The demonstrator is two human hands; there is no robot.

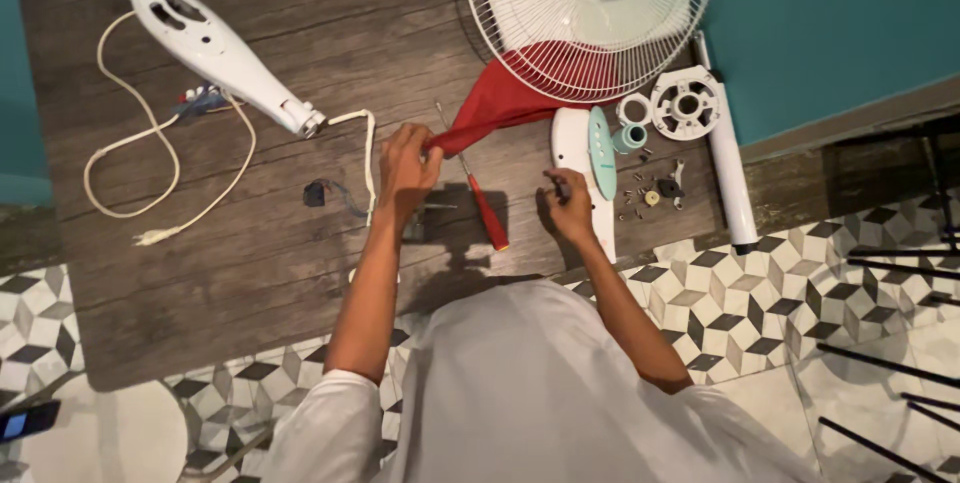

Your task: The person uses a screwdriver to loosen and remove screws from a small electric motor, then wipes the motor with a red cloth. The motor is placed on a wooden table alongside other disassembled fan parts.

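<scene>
Red cloth is pinched in the left hand, while the right hand grips a small dark part.

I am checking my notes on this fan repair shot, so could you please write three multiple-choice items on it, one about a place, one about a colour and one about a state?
1. Where does the fan guard lie?
A. at the table's far edge
B. on the tiled floor
C. in the person's lap

2. What colour is the cloth that the left hand grips?
A. blue
B. red
C. yellow

3. In what state is the right hand?
A. flat and open on the table
B. raised in the air
C. closed on a small dark part

Answers:
1 A, the white wire guard rests on the wooden table by the teal wall.
2 B, the cloth pinched in the fingers is red.
3 C, the fingers curl round a small dark piece beside the white fan housing.
</scene>
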